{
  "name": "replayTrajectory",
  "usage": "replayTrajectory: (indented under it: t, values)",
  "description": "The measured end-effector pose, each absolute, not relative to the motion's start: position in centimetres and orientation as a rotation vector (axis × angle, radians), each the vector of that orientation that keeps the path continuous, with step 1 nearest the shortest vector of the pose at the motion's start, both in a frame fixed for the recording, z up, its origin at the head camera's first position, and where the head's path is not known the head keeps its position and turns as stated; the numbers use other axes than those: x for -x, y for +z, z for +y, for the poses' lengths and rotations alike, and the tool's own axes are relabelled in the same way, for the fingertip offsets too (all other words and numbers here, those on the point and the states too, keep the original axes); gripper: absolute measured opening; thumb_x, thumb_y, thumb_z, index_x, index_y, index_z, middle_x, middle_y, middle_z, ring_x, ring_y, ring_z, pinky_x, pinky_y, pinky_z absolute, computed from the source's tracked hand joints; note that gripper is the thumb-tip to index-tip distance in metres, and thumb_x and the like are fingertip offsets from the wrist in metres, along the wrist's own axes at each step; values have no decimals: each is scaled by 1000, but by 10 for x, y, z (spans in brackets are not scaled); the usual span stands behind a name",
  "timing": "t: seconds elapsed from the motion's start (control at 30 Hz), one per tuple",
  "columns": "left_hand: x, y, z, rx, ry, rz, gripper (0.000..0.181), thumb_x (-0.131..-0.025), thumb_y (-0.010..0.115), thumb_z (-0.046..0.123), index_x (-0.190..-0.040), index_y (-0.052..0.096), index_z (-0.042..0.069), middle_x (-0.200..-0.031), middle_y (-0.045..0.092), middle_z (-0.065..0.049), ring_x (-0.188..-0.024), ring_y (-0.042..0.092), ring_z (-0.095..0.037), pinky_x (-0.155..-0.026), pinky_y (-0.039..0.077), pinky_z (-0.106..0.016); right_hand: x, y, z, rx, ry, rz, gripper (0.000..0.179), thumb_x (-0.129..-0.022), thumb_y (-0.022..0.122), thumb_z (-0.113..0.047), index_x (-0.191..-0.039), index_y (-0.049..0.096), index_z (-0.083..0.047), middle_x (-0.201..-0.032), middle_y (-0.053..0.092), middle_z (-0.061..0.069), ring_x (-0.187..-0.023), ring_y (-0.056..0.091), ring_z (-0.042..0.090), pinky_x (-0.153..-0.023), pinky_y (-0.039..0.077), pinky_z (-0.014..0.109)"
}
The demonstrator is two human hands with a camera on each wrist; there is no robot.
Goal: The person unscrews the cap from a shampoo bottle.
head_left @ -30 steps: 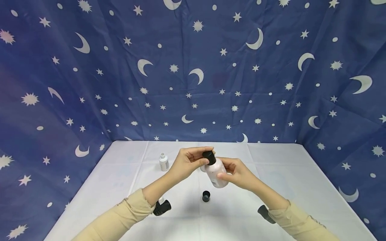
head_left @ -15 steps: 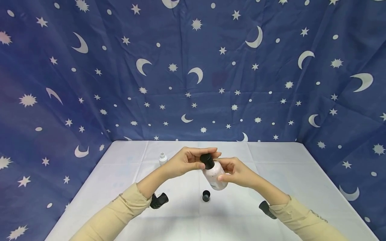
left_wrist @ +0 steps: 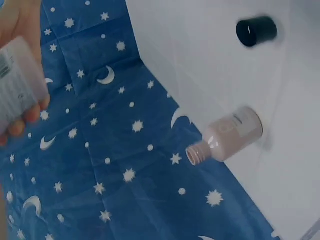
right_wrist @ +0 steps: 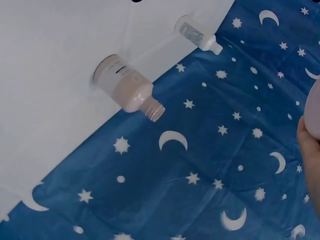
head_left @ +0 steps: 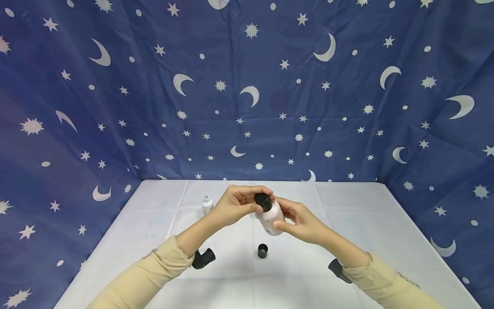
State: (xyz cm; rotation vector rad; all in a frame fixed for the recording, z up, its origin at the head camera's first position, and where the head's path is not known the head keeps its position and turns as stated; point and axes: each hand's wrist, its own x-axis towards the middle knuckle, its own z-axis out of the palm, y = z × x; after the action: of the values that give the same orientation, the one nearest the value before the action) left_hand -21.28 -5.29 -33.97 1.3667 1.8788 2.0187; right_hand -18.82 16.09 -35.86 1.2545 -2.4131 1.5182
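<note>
Above the table, my left hand [head_left: 237,205] pinches the black cap [head_left: 263,201] at the top of a pale pink bottle [head_left: 271,219], thumb in front and fingers behind. My right hand [head_left: 302,221] grips the body of that bottle from the right side. It leans, cap end towards the left hand. In the left wrist view the lower part of the held bottle [left_wrist: 17,85] shows at the left edge with fingers around it. The right wrist view shows only a sliver of the held bottle [right_wrist: 314,112] at its right edge.
A loose black cap [head_left: 262,250] lies on the white table [head_left: 293,274] in front of the hands. An uncapped pink bottle [left_wrist: 232,134] stands behind the held one. Farther left stands a small white uncapped bottle [head_left: 207,204]. A star-patterned blue cloth [head_left: 247,98] encloses the table.
The bottle and both hands have shifted slightly left, and the bottle's tilt has changed a little. The left hand's fingers have moved around the cap. Loose items stay put.
</note>
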Motion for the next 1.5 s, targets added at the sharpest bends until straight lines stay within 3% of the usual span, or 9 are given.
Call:
replayTrajectory:
  t: [0.07,0.23,0.53,0.67,0.77,0.97,1.2,1.5]
  values:
    - [213,-341,-48,-1296,2051,1955,66,-77,69,33,-114,54,-19,-111,58,-38,-99,65,-2,-87,54,-23,189,-359,159,-1188,1510,-2417,56,-91,62,-11,-134,39,14,-131,51,30,-113,58,19,-93,51,24]
    - [212,-344,-43,-1165,2122,1996,73,-71,71,40,-115,56,-17,-110,59,-38,-95,66,-2,-86,55,-23,188,-360,156,-1088,1534,-2431,55,-88,65,-7,-133,41,15,-130,52,29,-112,58,36,-93,53,34]
    - [209,-349,-48,-1081,2177,1986,74,-66,76,40,-113,57,-15,-109,62,-34,-95,67,-5,-87,54,-23,187,-358,158,-1066,1448,-2505,54,-86,67,-9,-131,46,12,-131,54,26,-114,57,37,-95,50,40]
    - [207,-346,-52,-1144,2090,1980,74,-68,78,36,-119,56,-14,-114,58,-37,-100,65,-4,-90,53,-24,186,-358,161,-1118,1479,-2514,53,-87,67,-8,-131,46,12,-130,54,26,-113,59,33,-95,51,34]
    - [208,-344,-58,-1213,1993,1918,75,-72,77,29,-125,50,-15,-122,55,-34,-108,62,-3,-93,52,-25,185,-360,162,-1158,1528,-2506,52,-88,66,-10,-130,46,13,-129,55,26,-112,61,23,-94,51,24]
    - [213,-345,-70,-1337,1824,1756,63,-90,60,20,-137,34,-12,-142,43,-21,-128,47,-4,-104,44,-30,185,-362,162,-1248,1606,-2463,49,-90,64,-12,-129,47,12,-122,59,25,-105,60,4,-91,51,20]
    - [213,-343,-76,-1419,1711,1741,53,-98,49,16,-138,32,-14,-143,31,-33,-131,42,-2,-111,36,-29,183,-362,162,-1295,1624,-2465,50,-90,64,-12,-129,46,13,-121,59,26,-102,61,3,-89,53,23]
    - [213,-346,-75,-1345,1779,1762,61,-93,56,24,-135,35,-15,-137,37,-36,-126,48,-1,-106,41,-30,183,-362,160,-1278,1632,-2497,51,-91,63,-15,-131,46,12,-123,59,26,-105,62,6,-90,52,22]
